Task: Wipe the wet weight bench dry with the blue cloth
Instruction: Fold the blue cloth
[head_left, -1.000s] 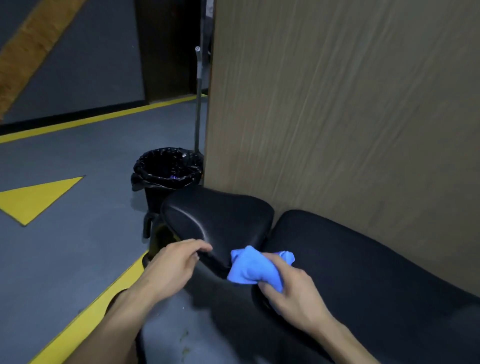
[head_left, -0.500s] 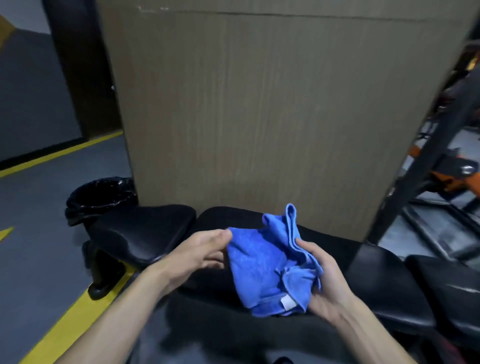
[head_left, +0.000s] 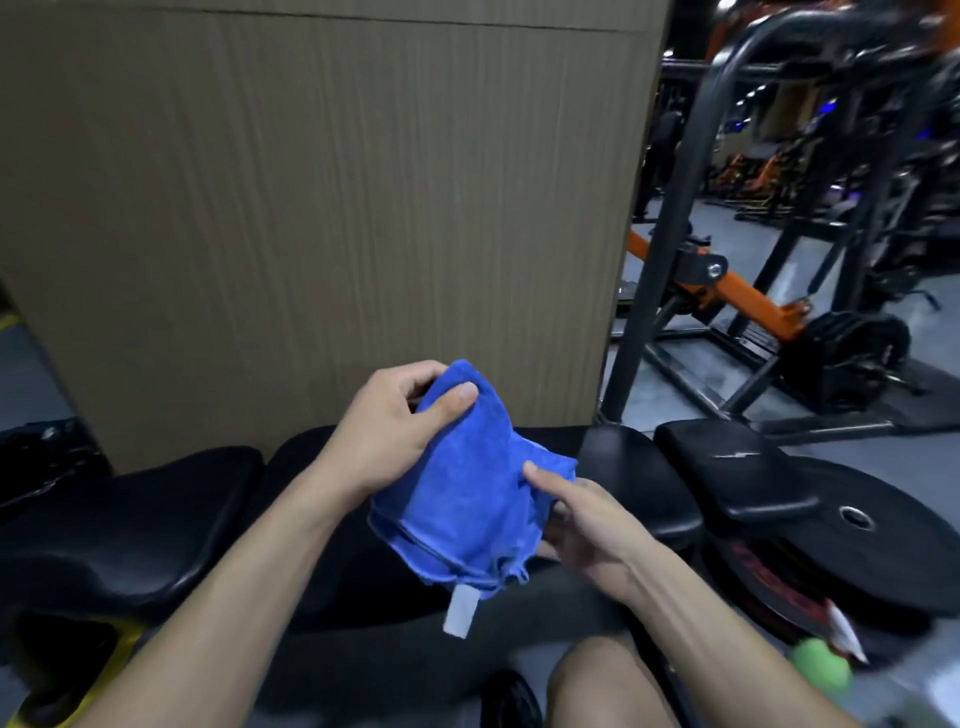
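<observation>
1. Your left hand (head_left: 384, 431) now pinches the top of the blue cloth (head_left: 467, 488), thumb over the fold: a narrow grip holding cloth.
2. Your right hand (head_left: 582, 514) cups its lower edge from beneath, fingers half open.
3. A second ago the cloth was bunched against the bench (head_left: 130, 525); now it hangs spread above the pad, below both grips.
4. Wiping has paused, likely to refold to a drier face.

The black padded weight bench (head_left: 156, 519) is standing before the tall brown wooden panel (head_left: 322, 208), with 1 flat black weight plate (head_left: 852, 545) lying to its right.
</observation>
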